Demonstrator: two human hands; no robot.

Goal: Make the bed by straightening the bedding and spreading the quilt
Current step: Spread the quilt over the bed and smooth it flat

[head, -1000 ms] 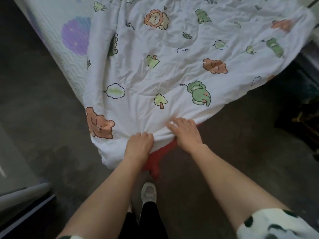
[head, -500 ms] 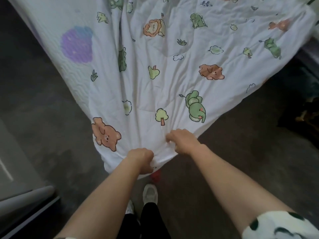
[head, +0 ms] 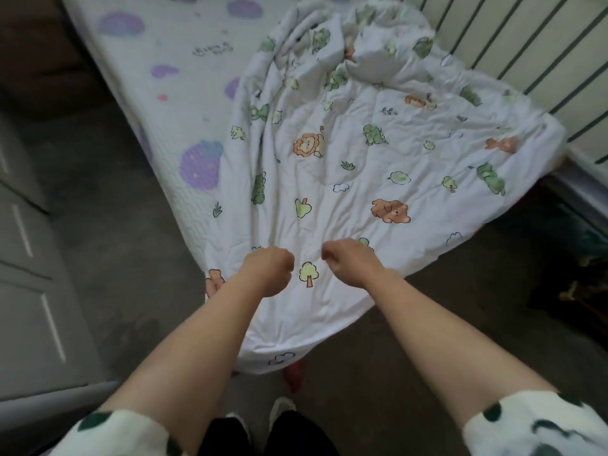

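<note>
A white quilt (head: 362, 166) printed with cartoon bears, lions, dinosaurs and trees lies over the foot half of the bed, bunched into a heap near the far end. Its near edge hangs off the bed toward my feet. My left hand (head: 269, 271) and my right hand (head: 352, 261) are both curled into fists over the near part of the quilt, a tree print between them, and each seems to grip a fold of its fabric. The mattress sheet (head: 171, 93), white with purple blobs, shows bare on the left.
A grey cabinet with drawers (head: 29, 274) stands at the left. A striped wall or radiator (head: 526, 51) runs along the bed's far right side. Dark floor (head: 108, 209) surrounds the bed; dark clutter (head: 579, 284) lies at the right. A red item (head: 292, 373) peeks from under the quilt.
The view has risen and the quilt's near edge has come closer to me. Both hands moved up from that edge and now sit as fists further in on the quilt.
</note>
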